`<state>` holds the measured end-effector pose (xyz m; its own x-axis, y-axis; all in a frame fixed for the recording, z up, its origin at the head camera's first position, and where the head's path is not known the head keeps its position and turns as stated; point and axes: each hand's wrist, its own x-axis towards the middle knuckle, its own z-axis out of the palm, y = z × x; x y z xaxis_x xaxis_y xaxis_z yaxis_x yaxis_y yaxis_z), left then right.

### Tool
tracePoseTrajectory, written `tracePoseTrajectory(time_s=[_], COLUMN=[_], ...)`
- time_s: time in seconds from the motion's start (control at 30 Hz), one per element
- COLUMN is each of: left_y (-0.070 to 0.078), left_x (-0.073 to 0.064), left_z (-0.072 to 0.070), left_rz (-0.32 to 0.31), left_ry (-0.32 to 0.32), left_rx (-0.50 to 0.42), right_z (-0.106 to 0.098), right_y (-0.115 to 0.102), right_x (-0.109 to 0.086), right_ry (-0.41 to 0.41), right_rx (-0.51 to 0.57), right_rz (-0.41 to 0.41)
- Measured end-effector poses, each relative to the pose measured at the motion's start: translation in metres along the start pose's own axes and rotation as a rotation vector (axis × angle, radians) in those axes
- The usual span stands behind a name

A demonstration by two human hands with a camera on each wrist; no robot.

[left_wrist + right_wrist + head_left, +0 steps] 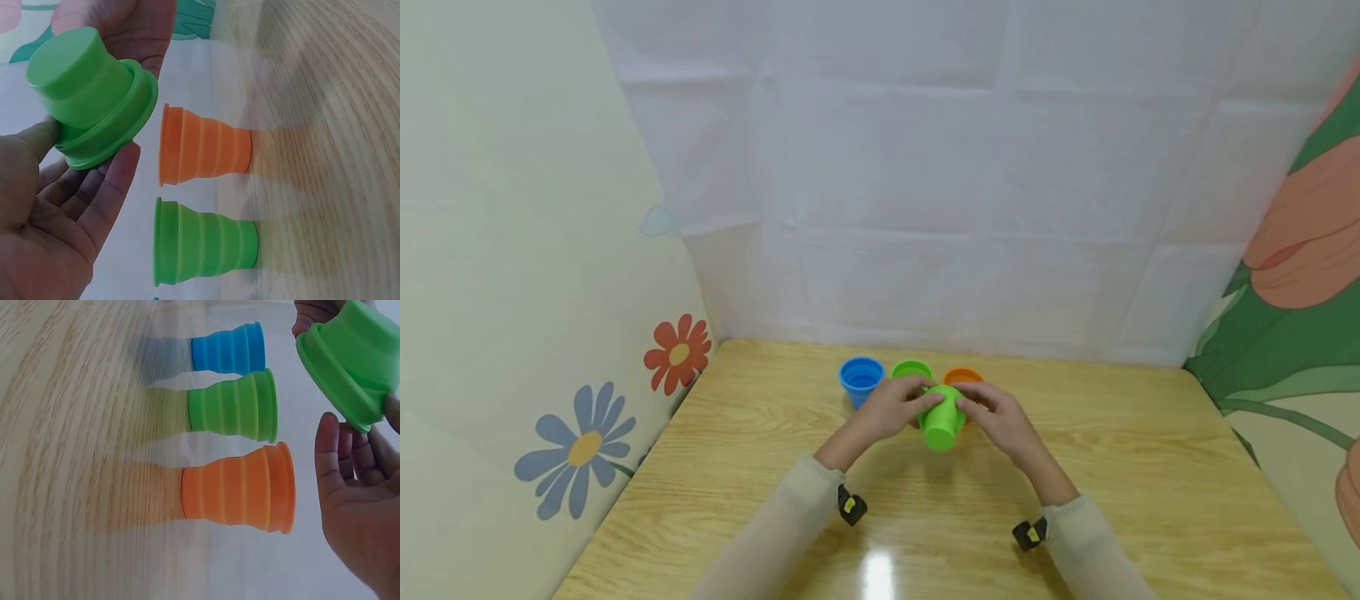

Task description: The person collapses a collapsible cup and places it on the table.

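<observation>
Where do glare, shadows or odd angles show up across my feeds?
Head: white glare patch on the tabletop, clear of the held green cup; left wrist: turned sideways, soft tinted shadows or reflections at the bases of the orange cup and standing green cup; right wrist: also sideways, similar bluish smear by the blue cup.

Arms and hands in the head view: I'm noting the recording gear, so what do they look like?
The left hand and right hand are ungloved. Long, pale beige fabric sleeves end short of them; near each sleeve's end sits a small, blocky black device with a yellow-green mark. No cables show.
</observation>
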<state>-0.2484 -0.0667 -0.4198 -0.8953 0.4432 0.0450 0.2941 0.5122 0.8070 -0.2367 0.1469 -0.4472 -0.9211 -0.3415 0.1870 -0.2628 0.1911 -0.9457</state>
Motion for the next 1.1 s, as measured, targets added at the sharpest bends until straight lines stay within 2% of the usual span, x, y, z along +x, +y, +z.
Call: tracePoseTrajectory(time_s=[0.2,0.3,0.43,0.6,0.7,0.83,0.97,1.1], left_y=[0.005,0.008,0.01,0.007,0.004,0.002,0.003,0.005], left_x=[0.0,-0.001,-0.002,-0.003,-0.003,-0.005,-0.005,-0.005], left_z=[0.001,0.001,0.001,0.0,-0.002,-0.005,-0.005,-0.005], left_rz=[0.041,0.069,0.104,0.134,0.137,0.131,0.127,0.117], left_ry=[0.014,0.015,0.025,0.044,0.018,-0.014,-0.009,0.004], left_rx=[0.096,0.158,0.176,0.086,0.02,-0.024,-0.059,-0.093], right_z=[0.001,0.003,0.006,0.005,0.003,0.002,0.0,-0.004], right_y=[0.0,-0.002,-0.002,-0.004,-0.012,-0.025,-0.014,0.0], right_x=[-0.001,-0.002,-0.003,-0.004,-0.008,-0.014,-0.012,-0.009], right_ry=[0.04,0.072,0.118,0.119,0.084,0.036,-0.001,-0.077], right_rx=[-0.031,-0.089,-0.136,-0.065,-0.034,0.014,0.08,0.148], right_rz=[-0.015,-0.033,-0.058,-0.05,-0.075,-0.1,-0.107,-0.135])
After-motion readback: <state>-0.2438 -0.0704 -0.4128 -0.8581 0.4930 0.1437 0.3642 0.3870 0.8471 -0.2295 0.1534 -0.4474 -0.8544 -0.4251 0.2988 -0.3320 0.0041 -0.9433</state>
